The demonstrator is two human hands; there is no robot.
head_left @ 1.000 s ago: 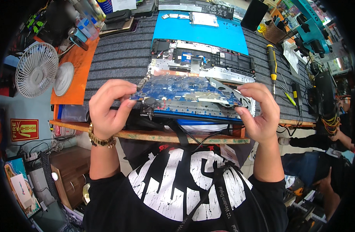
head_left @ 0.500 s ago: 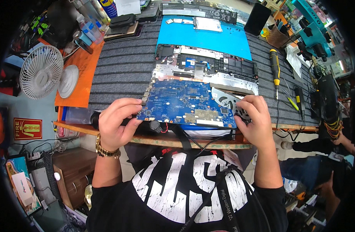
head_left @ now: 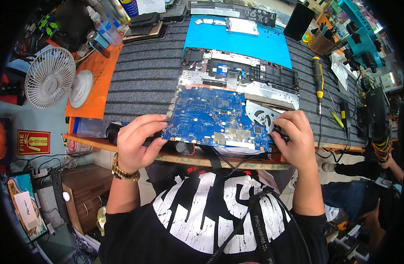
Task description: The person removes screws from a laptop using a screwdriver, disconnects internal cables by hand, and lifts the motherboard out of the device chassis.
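A blue laptop motherboard (head_left: 197,116) is held between my two hands at the bench's front edge. My left hand (head_left: 142,141) pinches its left side near the connectors, thumb below and fingers above. At the near right corner, the bent thumb and fingers of my right hand (head_left: 296,136) grip the board. Just beyond lies an opened black and silver laptop chassis (head_left: 272,81), partly covered by the board. A silver cooling fan (head_left: 259,113) shows beside the board's right edge. Below the near edge hangs a small round black part (head_left: 182,148) on a red wire.
A blue mat (head_left: 237,42) lies beyond the chassis, with a drive (head_left: 242,26) and a long battery (head_left: 232,13) behind. On the right are a yellow-black screwdriver (head_left: 317,79) and a teal microscope (head_left: 362,39). A white fan (head_left: 50,78) stands left. Another person's leg (head_left: 347,198) shows at right.
The whole view has shifted slightly. The board's near edge sits a little lower, and more of the cooling fan shows. Both hands keep their grip.
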